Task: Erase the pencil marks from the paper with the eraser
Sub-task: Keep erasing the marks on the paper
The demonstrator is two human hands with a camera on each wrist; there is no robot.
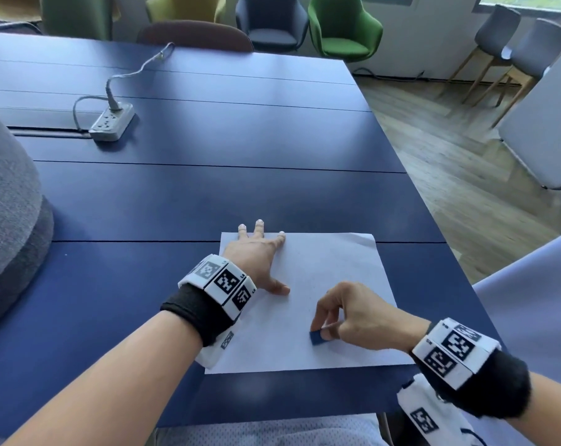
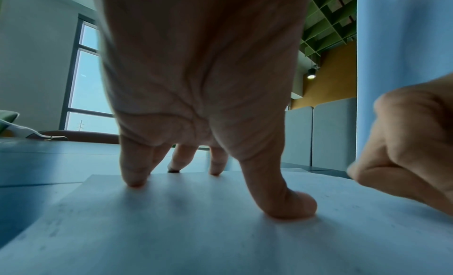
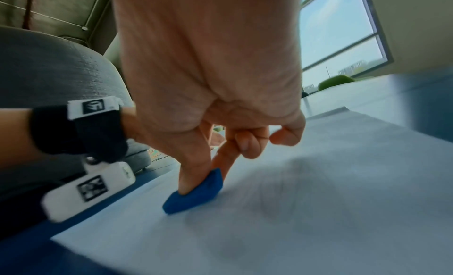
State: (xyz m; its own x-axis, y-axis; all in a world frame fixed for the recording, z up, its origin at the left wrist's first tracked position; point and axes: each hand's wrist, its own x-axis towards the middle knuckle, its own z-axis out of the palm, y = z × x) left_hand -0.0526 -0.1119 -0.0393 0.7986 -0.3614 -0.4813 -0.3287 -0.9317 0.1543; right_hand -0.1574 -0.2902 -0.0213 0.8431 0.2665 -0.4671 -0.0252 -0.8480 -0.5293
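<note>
A white sheet of paper (image 1: 321, 268) lies on the dark blue table (image 1: 208, 194) near its front edge. My left hand (image 1: 256, 255) rests on the sheet's far left part, fingers spread and straight, thumb pressed down; the left wrist view shows its fingertips (image 2: 134, 180) and thumb on the paper (image 2: 196, 230). My right hand (image 1: 343, 313) pinches a small blue eraser (image 1: 319, 337) between thumb and fingers, its lower edge on the paper near the front middle. In the right wrist view the eraser (image 3: 196, 190) touches the paper (image 3: 318, 201), where faint grey marks (image 3: 282, 182) show blurred.
A white power strip (image 1: 111, 122) with its cable lies at the table's far left. A grey padded shape (image 1: 8, 204) stands at the left edge. Chairs (image 1: 343, 27) line the far side, and the table's right edge drops to wooden floor (image 1: 465, 156).
</note>
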